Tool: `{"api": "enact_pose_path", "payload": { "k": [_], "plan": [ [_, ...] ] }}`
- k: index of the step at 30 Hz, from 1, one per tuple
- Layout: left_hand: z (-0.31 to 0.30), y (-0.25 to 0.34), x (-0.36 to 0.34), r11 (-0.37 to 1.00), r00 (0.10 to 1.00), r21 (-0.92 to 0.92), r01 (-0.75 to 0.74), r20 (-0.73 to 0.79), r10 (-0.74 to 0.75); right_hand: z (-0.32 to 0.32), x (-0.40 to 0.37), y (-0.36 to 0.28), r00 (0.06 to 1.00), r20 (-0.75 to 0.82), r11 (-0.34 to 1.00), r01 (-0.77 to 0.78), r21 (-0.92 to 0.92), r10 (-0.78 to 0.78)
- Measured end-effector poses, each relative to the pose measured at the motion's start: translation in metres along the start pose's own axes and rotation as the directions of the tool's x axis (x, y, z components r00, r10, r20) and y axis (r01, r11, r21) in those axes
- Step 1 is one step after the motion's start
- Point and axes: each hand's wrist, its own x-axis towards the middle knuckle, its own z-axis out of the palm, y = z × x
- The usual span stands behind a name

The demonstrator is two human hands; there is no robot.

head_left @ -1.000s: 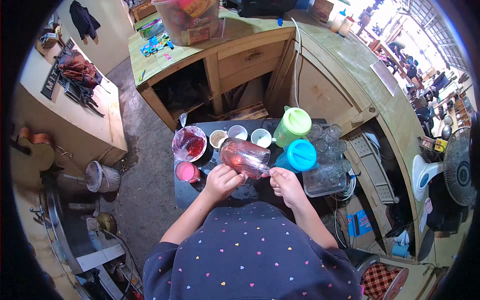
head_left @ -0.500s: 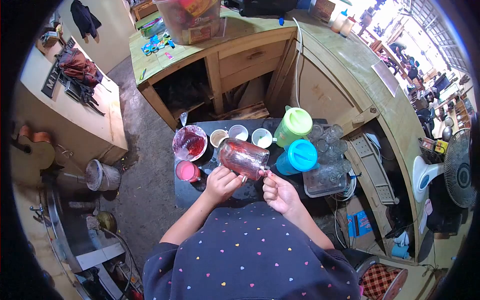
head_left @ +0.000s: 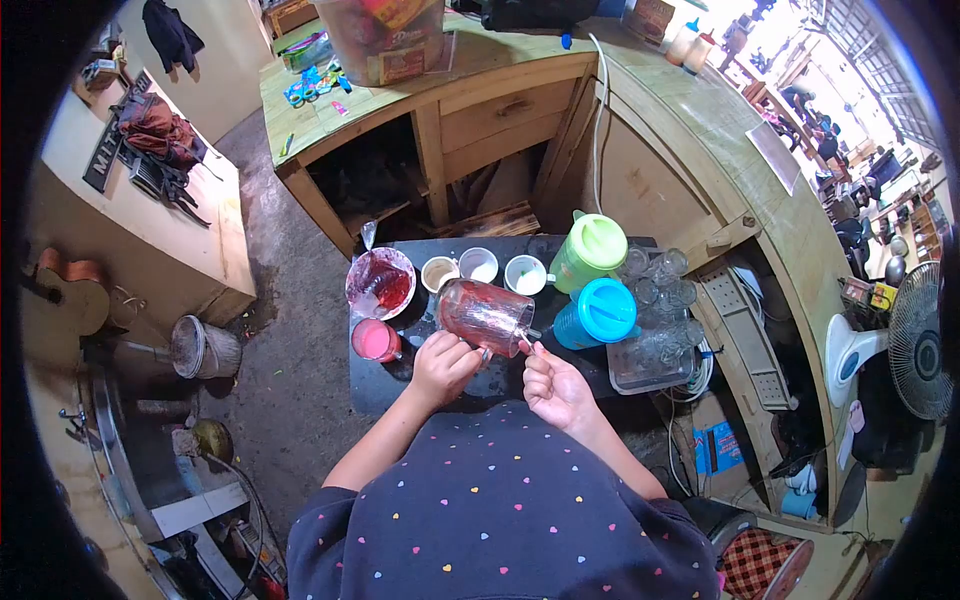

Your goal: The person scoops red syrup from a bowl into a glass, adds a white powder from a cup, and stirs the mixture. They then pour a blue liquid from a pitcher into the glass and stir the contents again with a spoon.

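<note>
My left hand [head_left: 447,368] is closed on the near side of a large clear glass [head_left: 478,312], tilted nearly sideways, with red streaks on its inside wall. Beside the glass's open right end, my right hand [head_left: 556,385] has its fingers curled and pinched on something thin and pale at the rim, too small to make out. A bowl [head_left: 352,292] with red liquid and a spoon [head_left: 369,234] stands to the left, above a glass of pink liquid [head_left: 374,341]. Behind the tilted glass are three cups, including a white mug [head_left: 525,275].
A green pitcher [head_left: 592,250] and a blue-lidded pitcher [head_left: 603,312] stand right of the mugs. Beyond them, several upturned glasses [head_left: 660,290] share a clear tray [head_left: 640,384]. A wooden counter [head_left: 640,110] curves around the dark low table [head_left: 440,405]. A fan [head_left: 915,345] is at far right.
The tilted glass stays almost in place in my left hand. My right hand has shifted very slightly at its rim; the view has moved a little.
</note>
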Motion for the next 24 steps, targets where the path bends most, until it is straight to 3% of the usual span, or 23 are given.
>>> {"api": "enact_pose_path", "payload": {
  "k": [8,12,16,17,19,21,22,23,24],
  "plan": [
    [0.002,-0.002,0.001,0.992,0.992,-0.038,0.124,-0.03,-0.125,0.005,-0.003,0.002,1.0,0.004,1.0,0.013,-0.018,-0.013],
    [0.0,-0.006,0.004,0.96,0.963,-0.113,0.256,-0.053,-0.264,0.014,-0.01,-0.002,0.994,-0.001,0.968,0.108,-0.228,-0.111],
    [-0.007,-0.016,0.004,0.836,0.842,-0.237,0.494,-0.11,-0.529,0.036,-0.034,-0.016,0.946,0.104,0.818,0.318,-0.479,-0.306],
    [-0.008,-0.02,0.002,0.794,0.807,-0.32,0.517,-0.125,-0.577,0.048,-0.043,-0.021,0.923,0.127,0.738,0.367,-0.566,-0.362],
    [-0.015,-0.024,-0.001,0.695,0.725,-0.363,0.621,-0.071,-0.685,0.074,-0.059,-0.024,0.836,0.196,0.391,0.43,-0.814,-0.512],
    [-0.022,-0.03,-0.005,0.71,0.759,-0.379,0.593,-0.03,-0.65,0.093,-0.068,-0.027,0.755,0.279,0.072,0.395,-0.916,-0.593],
    [-0.025,-0.031,-0.004,0.718,0.776,-0.387,0.578,-0.01,-0.631,0.099,-0.065,-0.03,0.618,0.577,-0.369,0.444,-0.817,-0.534],
    [-0.028,-0.029,-0.001,0.721,0.785,-0.395,0.569,-0.001,-0.62,0.106,-0.063,-0.033,0.48,0.81,-0.734,0.404,-0.546,-0.338],
    [-0.033,-0.025,0.006,0.725,0.794,-0.403,0.558,0.006,-0.608,0.119,-0.065,-0.031,0.508,0.82,-0.812,0.341,-0.473,-0.263]
  ]
}}
